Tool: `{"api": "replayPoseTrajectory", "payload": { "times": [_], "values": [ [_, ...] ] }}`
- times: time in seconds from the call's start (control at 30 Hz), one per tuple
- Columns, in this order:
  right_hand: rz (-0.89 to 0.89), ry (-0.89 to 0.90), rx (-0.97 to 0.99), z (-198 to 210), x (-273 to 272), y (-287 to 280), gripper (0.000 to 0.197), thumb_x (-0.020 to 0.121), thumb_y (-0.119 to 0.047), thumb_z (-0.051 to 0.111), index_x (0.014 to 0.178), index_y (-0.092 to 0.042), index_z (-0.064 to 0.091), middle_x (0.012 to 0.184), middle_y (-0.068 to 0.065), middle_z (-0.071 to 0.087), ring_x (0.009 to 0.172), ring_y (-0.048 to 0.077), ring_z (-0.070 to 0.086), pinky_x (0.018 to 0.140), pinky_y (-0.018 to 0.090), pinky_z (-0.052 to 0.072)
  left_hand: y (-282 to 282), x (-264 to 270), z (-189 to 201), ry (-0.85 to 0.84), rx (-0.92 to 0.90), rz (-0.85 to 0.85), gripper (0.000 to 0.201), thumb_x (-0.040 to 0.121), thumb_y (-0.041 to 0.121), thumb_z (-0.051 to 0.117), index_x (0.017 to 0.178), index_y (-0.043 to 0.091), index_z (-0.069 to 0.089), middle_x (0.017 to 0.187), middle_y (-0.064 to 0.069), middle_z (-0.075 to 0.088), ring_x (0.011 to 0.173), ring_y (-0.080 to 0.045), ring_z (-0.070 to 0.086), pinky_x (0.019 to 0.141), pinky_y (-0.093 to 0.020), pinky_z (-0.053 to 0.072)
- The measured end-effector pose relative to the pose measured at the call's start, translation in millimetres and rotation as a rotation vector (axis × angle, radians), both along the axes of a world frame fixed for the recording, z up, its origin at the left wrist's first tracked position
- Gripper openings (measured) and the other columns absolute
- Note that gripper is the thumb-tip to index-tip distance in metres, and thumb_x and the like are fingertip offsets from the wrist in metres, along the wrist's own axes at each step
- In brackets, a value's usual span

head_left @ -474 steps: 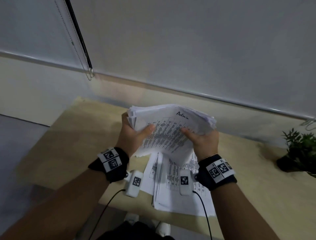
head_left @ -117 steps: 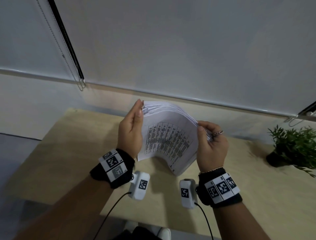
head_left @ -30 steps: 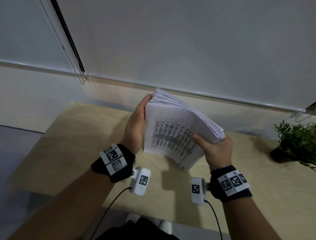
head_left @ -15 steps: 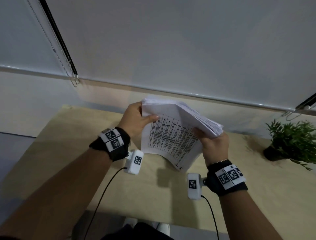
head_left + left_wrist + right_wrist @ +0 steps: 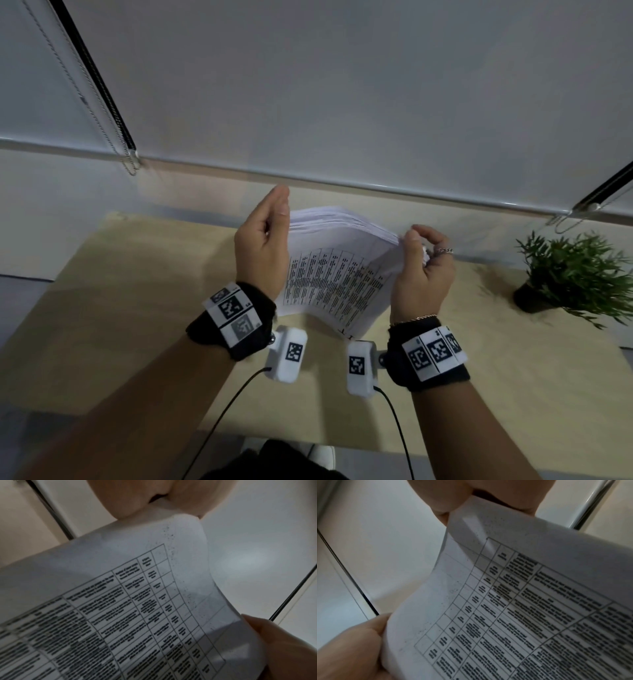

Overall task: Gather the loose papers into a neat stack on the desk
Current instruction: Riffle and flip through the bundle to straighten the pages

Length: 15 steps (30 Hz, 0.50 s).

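A thick stack of white papers [image 5: 337, 274] with a printed table on its front sheet stands tilted on edge between my hands, over the wooden desk [image 5: 137, 294]. My left hand [image 5: 274, 219] lies flat against the stack's left edge, fingers straight and pointing up. My right hand [image 5: 416, 240] curls its fingers round the right edge. In the left wrist view the sheet [image 5: 120, 601] bends under my palm [image 5: 154, 497]. In the right wrist view my fingers [image 5: 447, 500] pinch the sheet's [image 5: 522, 601] corner. Whether the stack's lower corner touches the desk is hidden.
A small potted plant [image 5: 575, 277] stands at the desk's right rear. A white roller blind [image 5: 342, 85] with a bead chain [image 5: 128, 161] hangs behind the desk. Cables run from the wrist cameras toward my body.
My left thumb has come off the front sheet and the hand now lies flat on the left edge. My right hand has shifted up onto the right edge, fingers curled.
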State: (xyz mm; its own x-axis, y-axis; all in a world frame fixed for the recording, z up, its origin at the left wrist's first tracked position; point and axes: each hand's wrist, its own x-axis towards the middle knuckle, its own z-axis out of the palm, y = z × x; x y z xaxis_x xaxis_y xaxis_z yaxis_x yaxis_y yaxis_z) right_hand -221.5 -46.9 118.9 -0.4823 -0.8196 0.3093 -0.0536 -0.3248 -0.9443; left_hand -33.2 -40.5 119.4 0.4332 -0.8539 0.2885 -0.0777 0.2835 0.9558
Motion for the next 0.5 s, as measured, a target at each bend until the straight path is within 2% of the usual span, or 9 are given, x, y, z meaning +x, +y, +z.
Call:
{"api": "replayPoseTrajectory", "payload": {
  "times": [0.07, 0.13, 0.23, 0.3, 0.37, 0.43, 0.5],
  "values": [
    [-0.013, -0.009, -0.002, 0, 2, -1, 0.011, 0.095, -0.005, 0.054, 0.101, -0.005, 0.064, 0.078, -0.005, 0.061, 0.067, -0.008, 0.056, 0.065, 0.011, 0.046, -4, 3, -2, -0.033, 0.017, 0.054, 0.041, 0.103, 0.023, 0.046, 0.138, 0.004, 0.056, 0.14, -0.006, 0.06, 0.132, -0.01, 0.055, 0.113, -0.034, 0.043],
    [-0.014, -0.058, 0.003, 1, 4, 0, 0.017, 0.097, -0.004, 0.049, 0.105, -0.003, 0.063, 0.079, -0.002, 0.063, 0.071, -0.003, 0.061, 0.07, 0.014, 0.049, -7, 4, -5, -0.011, 0.03, 0.074, 0.041, 0.103, 0.021, 0.045, 0.139, 0.004, 0.055, 0.143, -0.004, 0.058, 0.134, -0.007, 0.052, 0.115, -0.031, 0.04],
    [0.02, -0.098, -0.005, 1, 7, 4, 0.022, 0.096, -0.013, 0.049, 0.113, -0.006, 0.061, 0.084, 0.001, 0.065, 0.08, 0.01, 0.064, 0.079, 0.028, 0.051, -4, 1, -4, 0.062, 0.027, 0.044, 0.041, 0.104, 0.015, 0.043, 0.143, 0.003, 0.05, 0.146, -0.006, 0.055, 0.135, -0.008, 0.05, 0.116, -0.029, 0.038],
    [0.061, -0.113, -0.01, -3, 7, 8, 0.03, 0.093, -0.022, 0.051, 0.119, -0.006, 0.057, 0.09, 0.0, 0.063, 0.081, 0.005, 0.062, 0.078, 0.025, 0.051, -3, 3, -5, 0.068, -0.015, -0.022, 0.044, 0.103, 0.022, 0.043, 0.144, 0.006, 0.045, 0.143, -0.008, 0.057, 0.131, -0.011, 0.054, 0.113, -0.027, 0.041],
    [0.139, -0.088, -0.008, -11, 3, 11, 0.048, 0.086, -0.032, 0.061, 0.125, -0.007, 0.05, 0.098, 0.003, 0.061, 0.084, 0.003, 0.062, 0.078, 0.022, 0.052, -1, 9, -10, 0.038, -0.045, -0.146, 0.053, 0.097, 0.043, 0.053, 0.141, 0.018, 0.04, 0.133, -0.002, 0.06, 0.116, -0.009, 0.058, 0.1, -0.019, 0.046],
    [0.185, -0.017, 0.059, -19, -2, 10, 0.056, 0.077, -0.028, 0.077, 0.124, -0.014, 0.05, 0.107, 0.007, 0.062, 0.091, 0.01, 0.065, 0.081, 0.026, 0.055, -2, 16, -18, -0.078, -0.013, -0.185, 0.063, 0.083, 0.058, 0.065, 0.133, 0.028, 0.041, 0.125, 0.009, 0.053, 0.109, -0.003, 0.053, 0.096, -0.014, 0.042],
    [0.192, 0.047, 0.146, -26, -6, 7, 0.05, 0.072, -0.012, 0.086, 0.115, -0.015, 0.059, 0.103, 0.004, 0.067, 0.09, 0.008, 0.068, 0.077, 0.026, 0.056, -4, 23, -25, -0.151, 0.053, -0.172, 0.052, 0.079, 0.048, 0.076, 0.118, 0.028, 0.048, 0.112, 0.01, 0.055, 0.098, -0.003, 0.055, 0.093, -0.021, 0.045]
  ]
}}
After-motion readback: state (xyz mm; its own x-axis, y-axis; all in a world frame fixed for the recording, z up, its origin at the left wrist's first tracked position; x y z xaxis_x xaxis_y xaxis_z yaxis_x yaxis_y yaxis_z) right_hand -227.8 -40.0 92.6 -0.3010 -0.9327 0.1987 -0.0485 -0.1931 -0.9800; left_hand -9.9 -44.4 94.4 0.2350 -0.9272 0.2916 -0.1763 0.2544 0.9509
